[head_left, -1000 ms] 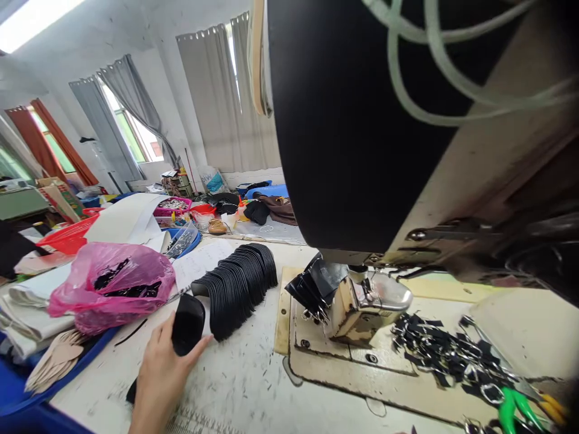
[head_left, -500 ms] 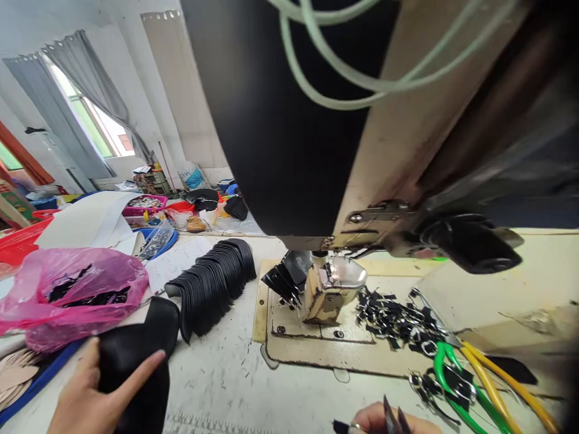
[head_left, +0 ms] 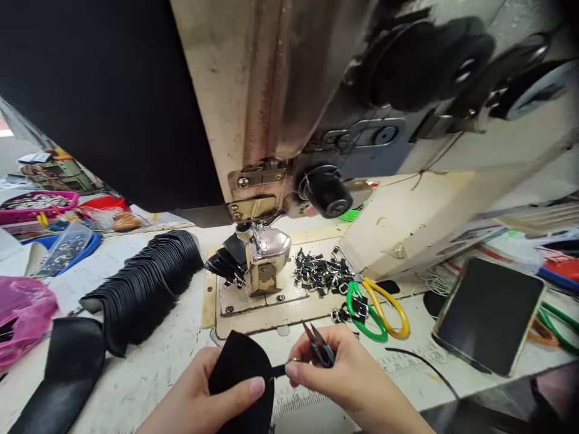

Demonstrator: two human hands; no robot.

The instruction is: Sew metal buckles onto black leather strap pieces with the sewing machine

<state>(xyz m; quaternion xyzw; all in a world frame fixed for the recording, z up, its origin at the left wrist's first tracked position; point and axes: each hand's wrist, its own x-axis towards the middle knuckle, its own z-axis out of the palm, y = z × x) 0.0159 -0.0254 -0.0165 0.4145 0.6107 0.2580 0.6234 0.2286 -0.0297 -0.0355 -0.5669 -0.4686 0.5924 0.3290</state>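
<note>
My left hand [head_left: 212,386] grips a black leather piece [head_left: 244,367], thumb on top, in front of the sewing machine. Touching that piece's right edge is a small black strap with a metal buckle [head_left: 293,360], pinched between the thumb and finger of my right hand [head_left: 330,367]. Small thread snips [head_left: 320,348] also rest in my right hand, blades pointing up. Beyond both hands stands the machine's post [head_left: 266,265], with black pieces [head_left: 228,260] at its left. A row of stacked black leather pieces [head_left: 149,280] lies further left.
Buckled straps [head_left: 319,271] lie right of the post, beside green and yellow-handled scissors [head_left: 384,307]. A dark-screened tablet [head_left: 491,316] is at the right. Another leather piece [head_left: 72,374] and a pink bag [head_left: 27,313] are at the left. The machine head [head_left: 235,120] overhangs.
The view has turned right. My left hand has moved from the leather at the left to a piece in front of the machine. My right hand has brought the strap against it.
</note>
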